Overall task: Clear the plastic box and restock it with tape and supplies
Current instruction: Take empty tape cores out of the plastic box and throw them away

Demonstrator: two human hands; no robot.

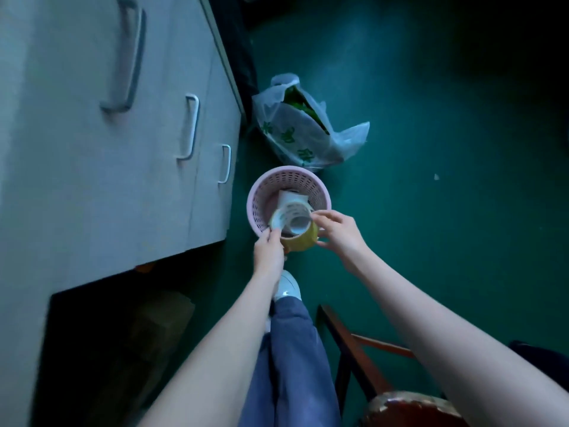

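The dark green floor (pixel 431 211) holds a pink basket (pixel 261 186) with holes. Just behind it sits a white plastic bag (pixel 295 134) with green prints. A grey cupboard (pixel 107 149) stands beside them.

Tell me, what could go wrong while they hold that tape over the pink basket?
The tape roll is pinched only by fingertips of the left hand and right hand, right above the pink basket. A slip could drop it in with the paper scraps. The basket stands close by the person's shoe, so a step forward might tip it. A plastic bag lies beyond it on the dim floor and might get stepped on.
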